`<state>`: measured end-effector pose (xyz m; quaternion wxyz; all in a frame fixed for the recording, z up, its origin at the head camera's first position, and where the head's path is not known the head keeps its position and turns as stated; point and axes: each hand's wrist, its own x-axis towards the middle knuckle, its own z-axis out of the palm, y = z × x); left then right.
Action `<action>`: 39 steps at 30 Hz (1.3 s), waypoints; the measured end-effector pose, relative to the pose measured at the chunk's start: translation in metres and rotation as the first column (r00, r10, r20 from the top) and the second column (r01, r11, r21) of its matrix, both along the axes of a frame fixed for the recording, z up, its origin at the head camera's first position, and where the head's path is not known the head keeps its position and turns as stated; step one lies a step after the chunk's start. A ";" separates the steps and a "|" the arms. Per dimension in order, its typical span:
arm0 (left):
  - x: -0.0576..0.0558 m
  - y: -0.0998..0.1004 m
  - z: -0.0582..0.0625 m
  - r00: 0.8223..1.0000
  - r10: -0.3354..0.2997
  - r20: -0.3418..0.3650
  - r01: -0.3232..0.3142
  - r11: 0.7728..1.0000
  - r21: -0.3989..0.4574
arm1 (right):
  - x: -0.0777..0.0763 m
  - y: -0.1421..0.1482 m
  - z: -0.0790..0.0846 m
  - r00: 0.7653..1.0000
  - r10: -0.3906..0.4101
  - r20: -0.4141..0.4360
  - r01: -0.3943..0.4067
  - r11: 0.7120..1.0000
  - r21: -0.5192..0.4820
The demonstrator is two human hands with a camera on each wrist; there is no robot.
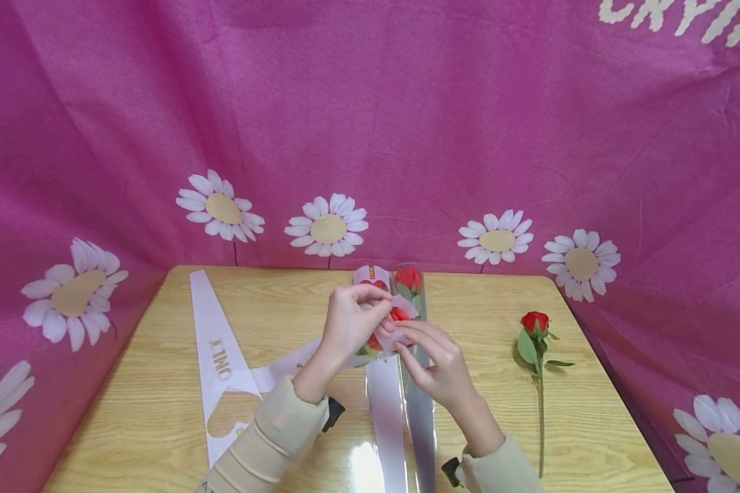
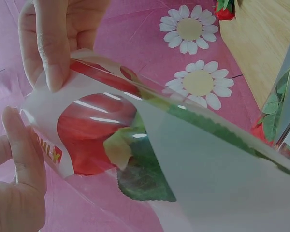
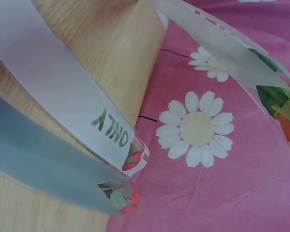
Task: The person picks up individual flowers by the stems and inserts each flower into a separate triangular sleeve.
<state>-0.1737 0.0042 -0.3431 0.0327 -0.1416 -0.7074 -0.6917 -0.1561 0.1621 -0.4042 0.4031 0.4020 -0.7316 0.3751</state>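
Both hands are together over the middle of the table at the top end of a rose in a clear and white flower sleeve (image 2: 198, 159). My left hand (image 1: 348, 322) pinches the sleeve's upper edge. Opposite it, my right hand (image 1: 438, 359) pinches the other side of that edge between thumb and fingers. Inside, the red rose (image 2: 89, 137) and a green leaf show through the clear window. The sleeve is held tilted above the table, its tail running down to the left in the head view.
Beneath the hands lie a white-sleeved rose (image 1: 387, 418) and a grey-sleeved rose (image 1: 422, 418). At left is a flat white sleeve (image 1: 212, 335) with gold lettering and a heart window. A loose rose (image 1: 535, 325) lies at right. Pink cloth (image 1: 407, 137) hangs behind the table.
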 end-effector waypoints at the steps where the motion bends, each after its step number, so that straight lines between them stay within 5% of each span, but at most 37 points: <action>1: 0.000 0.000 0.000 1.000 -0.001 0.002 0.001 1.000 0.004 | 0.001 -0.001 0.000 1.000 -0.006 -0.002 0.006 1.000 -0.017; 7: 0.001 0.001 0.000 1.000 -0.016 0.015 0.015 0.999 0.038 | 0.014 -0.015 0.001 0.987 -0.159 -0.009 0.153 0.962 -0.226; 10: 0.002 0.002 0.000 1.000 -0.013 0.013 0.012 0.999 0.053 | 0.026 -0.025 -0.003 0.971 -0.207 0.115 0.235 0.906 -0.353; 13: 0.002 0.004 -0.001 1.000 -0.012 0.011 0.011 0.998 0.062 | 0.033 -0.034 -0.017 0.942 -0.111 0.317 0.263 0.830 -0.491; 17: 0.003 0.007 -0.002 1.000 -0.021 0.003 0.021 0.997 0.074 | 0.035 -0.045 -0.043 0.849 0.059 0.525 0.307 0.755 -0.580; 21: 0.004 0.011 -0.005 0.999 -0.033 -0.008 0.034 0.996 0.084 | 0.035 -0.055 -0.061 0.774 0.125 0.621 0.321 0.768 -0.554; 27: 0.009 0.016 -0.002 0.999 -0.047 0.019 0.046 0.996 0.072 | 0.038 -0.070 -0.068 0.735 0.081 0.673 0.367 0.787 -0.495; 34: 0.005 0.019 -0.012 0.999 -0.048 0.012 0.047 0.998 0.051 | 0.044 -0.078 -0.057 0.738 -0.050 0.673 0.425 0.809 -0.406; 39: 0.002 0.018 -0.015 0.997 -0.003 -0.072 -0.004 0.996 -0.092 | 0.043 -0.077 -0.061 0.756 -0.060 0.652 0.420 0.808 -0.412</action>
